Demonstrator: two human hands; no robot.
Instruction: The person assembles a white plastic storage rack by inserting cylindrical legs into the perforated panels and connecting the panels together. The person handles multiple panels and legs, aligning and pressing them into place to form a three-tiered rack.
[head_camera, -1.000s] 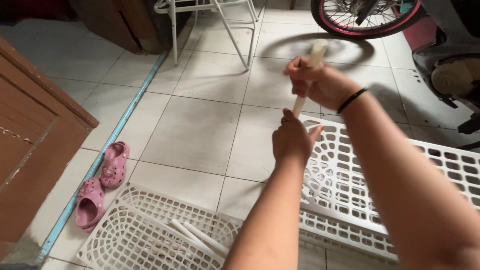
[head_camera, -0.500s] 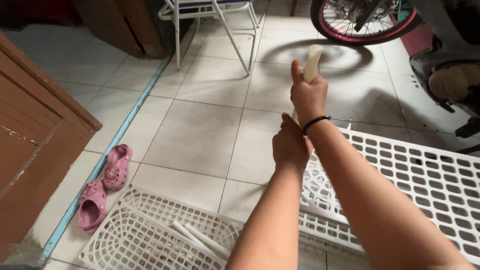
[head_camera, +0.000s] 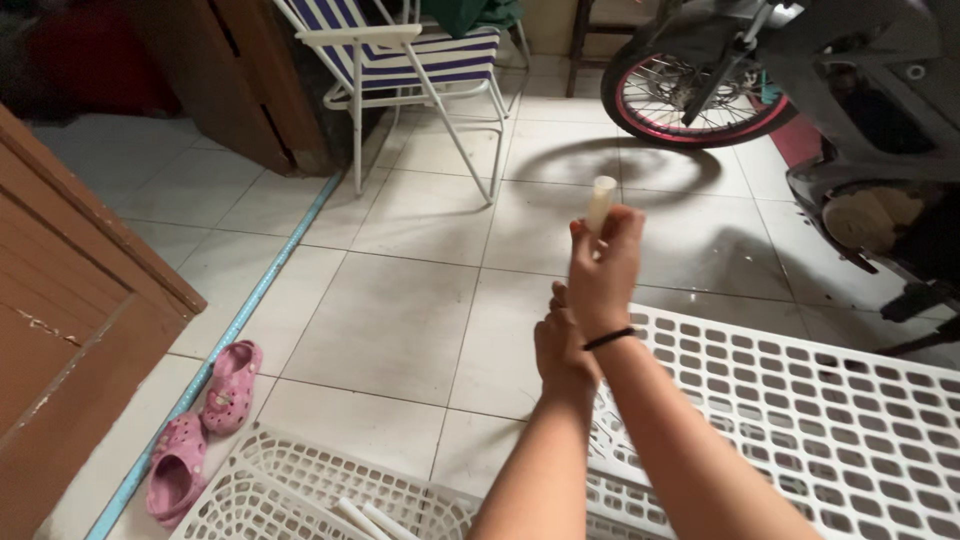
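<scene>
- The right hand (head_camera: 603, 268), a black band at its wrist, has its fingers clamped round a pale upright tube (head_camera: 600, 203) at the centre of the view; the tube's top pokes out above the fist.
- The left hand (head_camera: 562, 345) sits just below at 6 o'clock, behind the right wrist; whether its fingers grip anything cannot be told.
- A white perforated panel (head_camera: 800, 420) lies at 4 o'clock, its near edge under both forearms.
- A white lattice basket (head_camera: 300, 490) with loose white rods (head_camera: 375, 520) is at 7 o'clock.
- Pink clogs (head_camera: 205, 430) rest at 8 o'clock beside a brown wooden door (head_camera: 70, 330).
- A striped folding chair (head_camera: 420, 60) stands at 11 o'clock, a motorbike wheel (head_camera: 700, 95) at 1 o'clock.
- Bare tiled floor (head_camera: 400, 310) lies open between the chair and the basket.
</scene>
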